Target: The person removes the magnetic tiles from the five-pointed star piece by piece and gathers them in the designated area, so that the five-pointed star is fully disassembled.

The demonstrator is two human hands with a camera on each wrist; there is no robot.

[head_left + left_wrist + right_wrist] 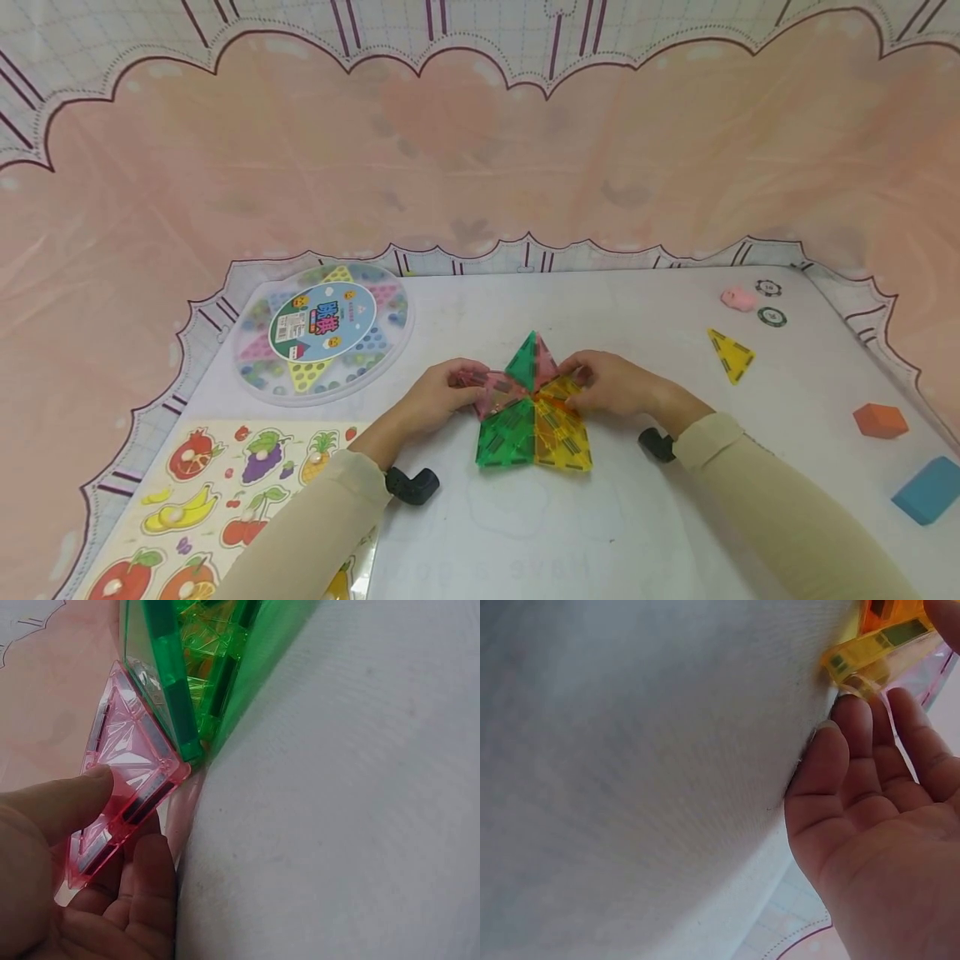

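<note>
A star-like cluster of translucent magnetic tiles stands on the white table, its parts meeting at the middle. My left hand (438, 390) pinches a pink triangular magnetic tile (129, 761) on the cluster's left, thumb on its face and fingers behind. On the other side, my right hand (621, 387) holds a yellow triangular magnetic tile (870, 656) between thumb and fingers. Two larger sections, a green tile (506, 440) and a yellow tile (567, 442), face me. At the back rise a narrow green tile (522, 360) and a second pink tile (544, 363).
A loose yellow triangular tile (730, 356) lies to the right, near a pink figurine (738, 298) and two round chips. An orange block (881, 421) and a blue block (928, 490) are at the right edge. A round board game (322, 333) and a fruit picture board (180, 467) occupy the left.
</note>
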